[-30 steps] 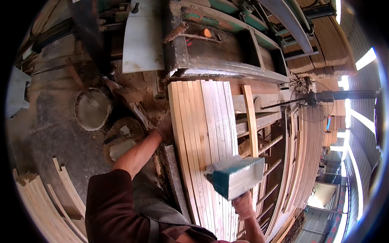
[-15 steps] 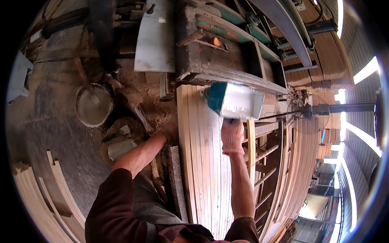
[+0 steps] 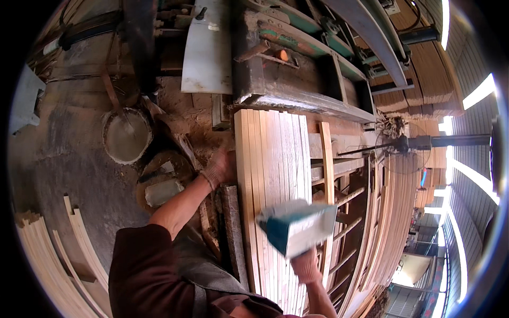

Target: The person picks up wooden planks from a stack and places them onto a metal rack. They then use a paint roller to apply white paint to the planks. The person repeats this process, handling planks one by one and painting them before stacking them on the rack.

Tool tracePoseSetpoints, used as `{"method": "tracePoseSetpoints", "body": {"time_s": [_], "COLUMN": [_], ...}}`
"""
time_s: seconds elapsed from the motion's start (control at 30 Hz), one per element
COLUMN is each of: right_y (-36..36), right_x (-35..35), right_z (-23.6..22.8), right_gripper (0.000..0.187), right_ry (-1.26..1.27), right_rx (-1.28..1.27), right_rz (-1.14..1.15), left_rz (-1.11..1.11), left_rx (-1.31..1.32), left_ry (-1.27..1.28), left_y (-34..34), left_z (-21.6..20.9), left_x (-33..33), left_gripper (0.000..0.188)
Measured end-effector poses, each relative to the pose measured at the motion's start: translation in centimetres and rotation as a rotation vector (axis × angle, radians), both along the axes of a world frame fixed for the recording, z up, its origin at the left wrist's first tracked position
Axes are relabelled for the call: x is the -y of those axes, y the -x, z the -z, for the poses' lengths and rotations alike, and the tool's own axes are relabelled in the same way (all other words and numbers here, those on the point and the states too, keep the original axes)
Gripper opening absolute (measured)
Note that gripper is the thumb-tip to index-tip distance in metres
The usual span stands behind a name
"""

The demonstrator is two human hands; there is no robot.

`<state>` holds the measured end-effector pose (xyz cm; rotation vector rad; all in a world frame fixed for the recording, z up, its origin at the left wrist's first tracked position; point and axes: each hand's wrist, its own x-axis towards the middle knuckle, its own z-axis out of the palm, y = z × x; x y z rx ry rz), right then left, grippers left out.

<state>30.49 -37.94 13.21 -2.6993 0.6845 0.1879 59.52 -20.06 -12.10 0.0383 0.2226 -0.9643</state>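
Note:
A row of pale wooden strips (image 3: 265,159) lies side by side, running away from me. Over its near part, my right hand (image 3: 306,266), in a pinkish glove, grips a teal-and-white box-shaped spreader (image 3: 297,222) from underneath; its handle is mostly hidden by the hand. The spreader is blurred. A whitish sheen covers much of the strips' upper faces. At the left side of the row is my left hand (image 3: 220,167), also gloved, beside or against the outermost strip; its fingers are too dim to make out.
Left of the row stand a bucket (image 3: 127,135) of greyish paste with a stick in it and a second round container (image 3: 165,183). One separate strip (image 3: 327,175) lies right of the row on a slatted metal frame (image 3: 347,225). A machine bed (image 3: 297,87) borders the far end.
My right hand has drawn the spreader from the far part of the strips back toward me. The far strips now show. My left hand has shifted slightly.

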Motion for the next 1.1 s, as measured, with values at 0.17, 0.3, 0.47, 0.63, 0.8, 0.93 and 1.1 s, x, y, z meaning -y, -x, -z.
{"method": "tracePoseSetpoints", "body": {"time_s": [0.17, 0.3, 0.47, 0.63, 0.8, 0.93, 1.1], "right_y": [2.6, -4.5, -20.6, -29.5, -22.1, -7.5, -6.7], "right_x": [-0.9, -0.8, -2.1, -7.1, -6.1, -5.2, -5.1], "right_z": [-3.0, -0.2, 5.1, 5.5, 4.5, 0.6, 0.1], "right_gripper": [0.032, 0.029, 0.012, 0.051, 0.042, 0.034, 0.032], "right_ry": [-0.089, -0.048, 0.567, -0.072, -0.117, -0.016, -0.038], "right_rx": [-0.121, -0.123, 0.206, 0.23, -0.05, -0.043, -0.075], "right_rz": [-0.051, -0.121, -0.849, -0.18, -0.144, -0.3, -0.051], "left_rz": [-0.017, -0.06, -0.132, -0.211, -0.25, -0.205, -0.278], "left_rx": [-0.055, 0.147, 0.211, 0.133, 0.117, 0.098, 0.395], "left_ry": [0.002, -0.092, -0.032, -0.286, -0.193, -0.103, -0.304], "left_y": [0.0, 0.3, 0.5, 1.4, -0.2, 0.7, 1.5], "left_z": [-0.7, -0.9, 0.2, -2.0, 1.7, -2.0, -4.1], "left_x": [-0.7, -0.2, -0.8, -1.3, -1.6, -1.1, -2.6], "left_gripper": [0.102, 0.111, 0.099, 0.093, 0.101, 0.096, 0.096]}}
